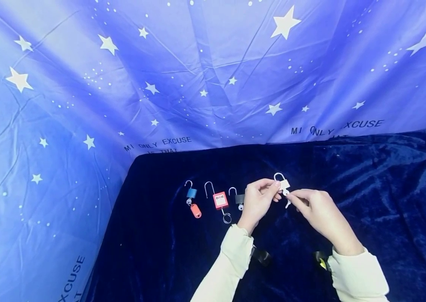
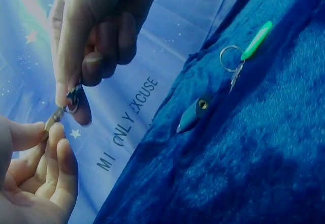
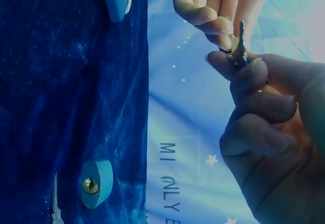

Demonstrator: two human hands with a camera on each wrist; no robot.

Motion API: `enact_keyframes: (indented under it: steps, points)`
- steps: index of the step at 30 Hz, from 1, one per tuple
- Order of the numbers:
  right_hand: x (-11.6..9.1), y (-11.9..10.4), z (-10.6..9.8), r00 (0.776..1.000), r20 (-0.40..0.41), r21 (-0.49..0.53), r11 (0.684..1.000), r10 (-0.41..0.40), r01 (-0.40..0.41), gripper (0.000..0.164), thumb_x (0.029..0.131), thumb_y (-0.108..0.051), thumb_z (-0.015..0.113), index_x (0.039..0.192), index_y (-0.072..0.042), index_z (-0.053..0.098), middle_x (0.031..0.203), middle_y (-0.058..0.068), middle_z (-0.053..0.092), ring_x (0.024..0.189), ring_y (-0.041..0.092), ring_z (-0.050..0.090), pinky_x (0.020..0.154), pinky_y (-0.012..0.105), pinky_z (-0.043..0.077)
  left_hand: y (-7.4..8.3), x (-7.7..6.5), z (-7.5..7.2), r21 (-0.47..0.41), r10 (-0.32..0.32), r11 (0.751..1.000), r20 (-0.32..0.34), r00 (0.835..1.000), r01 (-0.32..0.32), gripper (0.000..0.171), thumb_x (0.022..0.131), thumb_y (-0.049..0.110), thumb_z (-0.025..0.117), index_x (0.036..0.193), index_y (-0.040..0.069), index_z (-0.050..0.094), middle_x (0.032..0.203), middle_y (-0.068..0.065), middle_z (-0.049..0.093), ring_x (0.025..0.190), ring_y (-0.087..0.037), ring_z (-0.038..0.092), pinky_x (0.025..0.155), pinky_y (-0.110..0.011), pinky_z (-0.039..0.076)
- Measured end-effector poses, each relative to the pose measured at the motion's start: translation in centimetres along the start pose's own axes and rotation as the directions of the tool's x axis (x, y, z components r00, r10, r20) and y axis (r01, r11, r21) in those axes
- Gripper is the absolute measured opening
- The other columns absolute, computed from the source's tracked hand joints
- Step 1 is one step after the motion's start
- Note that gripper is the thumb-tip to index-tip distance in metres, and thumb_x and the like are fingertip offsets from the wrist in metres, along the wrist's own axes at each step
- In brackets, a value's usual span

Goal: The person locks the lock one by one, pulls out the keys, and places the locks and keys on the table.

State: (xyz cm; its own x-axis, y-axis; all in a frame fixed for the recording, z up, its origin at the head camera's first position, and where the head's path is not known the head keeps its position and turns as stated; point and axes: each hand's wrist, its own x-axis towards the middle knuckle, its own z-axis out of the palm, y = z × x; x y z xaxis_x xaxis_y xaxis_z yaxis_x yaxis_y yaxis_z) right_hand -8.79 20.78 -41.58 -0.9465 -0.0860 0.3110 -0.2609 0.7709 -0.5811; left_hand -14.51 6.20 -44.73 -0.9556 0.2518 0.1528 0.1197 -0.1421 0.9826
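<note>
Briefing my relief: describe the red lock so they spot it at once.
On the navy cloth, look left of the left hand. The red lock lies between the blue lock and the dark lock; it alone has a red body.

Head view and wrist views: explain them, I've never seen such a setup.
There is no machine here; a person works bare-handed. One camera, worn on the head, looks forward and down; another sits on each wrist, watching close work. On the dark blue velvety cloth lie a blue metal padlock with an orange-red plastic tag, a red square-bodied padlock and a dark grey padlock, all three open. The left hand pinches a small brass-coloured metal padlock; the right hand pinches a small metal key at its base.
</note>
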Motion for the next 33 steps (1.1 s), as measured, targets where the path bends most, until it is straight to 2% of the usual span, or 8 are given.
enact_keyframes:
  steps: [4,7,10,12,18,25,29,33]
  points:
    - [-0.2,0.0,0.0,1.000,0.018,-0.020,1.000,0.005,-0.004,0.015,0.090,-0.024,0.056,0.082,-0.018,0.067,0.060,-0.013,0.048,0.054,0.002,0.040,0.054,0.026,0.038,-0.9,0.2,0.1,0.007,-0.015,1.000,-0.032,0.999,0.015,0.018,0.087,0.012,0.059,0.088,-0.005,0.064,0.075,-0.026,0.062,0.058,-0.030,0.060,0.057,-0.036,0.052]
    - [-0.4,-0.2,-0.3,0.999,0.052,-0.012,1.000,0.009,-0.008,0.016,0.089,-0.024,0.056,0.079,-0.019,0.066,0.059,-0.014,0.045,0.053,0.003,0.038,0.051,0.025,0.036,-1.0,0.5,-0.5,-0.038,-0.031,0.999,-0.101,0.994,0.028,0.019,0.087,0.016,0.059,0.088,-0.002,0.065,0.077,-0.029,0.061,0.059,-0.035,0.059,0.057,-0.033,0.052]
    - [-0.5,-0.4,-0.7,0.996,0.087,0.002,1.000,0.023,-0.023,0.016,0.090,-0.026,0.056,0.080,-0.019,0.067,0.060,-0.012,0.047,0.053,0.003,0.039,0.051,0.025,0.036,-0.8,0.9,-1.4,-0.065,-0.047,0.997,-0.166,0.985,0.036,0.020,0.087,0.021,0.060,0.089,0.002,0.066,0.079,-0.031,0.060,0.059,-0.029,0.057,0.058,-0.031,0.051]
    - [-0.5,-0.4,-0.9,0.994,0.103,0.006,0.999,0.038,-0.039,0.018,0.090,-0.027,0.055,0.082,-0.018,0.068,0.061,-0.010,0.049,0.054,0.004,0.040,0.052,0.025,0.037,-0.5,1.1,-1.7,-0.064,-0.046,0.997,-0.176,0.983,0.035,0.020,0.086,0.023,0.061,0.089,0.003,0.066,0.080,-0.032,0.060,0.058,-0.022,0.057,0.059,-0.031,0.051]
    - [-0.3,-0.1,-1.1,0.989,0.128,0.003,0.997,0.078,-0.079,0.020,0.091,-0.028,0.054,0.086,-0.015,0.069,0.063,-0.007,0.052,0.054,0.006,0.042,0.051,0.026,0.038,-0.3,1.0,-1.4,-0.044,-0.036,0.999,-0.147,0.988,0.030,0.022,0.086,0.022,0.060,0.090,0.001,0.065,0.078,-0.027,0.061,0.057,-0.017,0.058,0.059,-0.031,0.052]
    - [-0.4,1.0,-0.6,0.991,0.126,-0.033,0.999,0.039,-0.035,0.013,0.087,-0.021,0.058,0.080,-0.017,0.069,0.062,-0.010,0.050,0.054,0.004,0.040,0.051,0.026,0.037,-1.2,0.9,-1.1,-0.011,-0.070,0.998,-0.104,0.992,0.069,0.023,0.086,0.022,0.061,0.090,0.000,0.065,0.079,-0.029,0.061,0.066,-0.043,0.059,0.059,-0.033,0.052]
    - [-0.6,1.4,-0.5,0.987,0.154,-0.046,0.998,0.044,-0.037,0.012,0.085,-0.019,0.060,0.076,-0.018,0.068,0.061,-0.011,0.050,0.054,0.004,0.039,0.050,0.026,0.036,-1.8,0.9,-1.0,0.036,-0.093,0.995,-0.052,0.994,0.095,0.022,0.086,0.023,0.061,0.087,0.002,0.065,0.077,-0.025,0.063,0.060,-0.029,0.061,0.058,-0.033,0.052]
    - [-0.7,1.7,-0.4,0.975,0.208,-0.057,0.996,0.076,-0.065,0.013,0.086,-0.020,0.059,0.077,-0.016,0.068,0.062,-0.010,0.052,0.056,0.005,0.040,0.052,0.027,0.037,-2.3,0.7,-0.8,0.096,-0.080,0.992,-0.003,0.997,0.080,0.022,0.087,0.020,0.059,0.087,-0.001,0.065,0.073,-0.021,0.063,0.054,-0.012,0.059,0.056,-0.031,0.051]
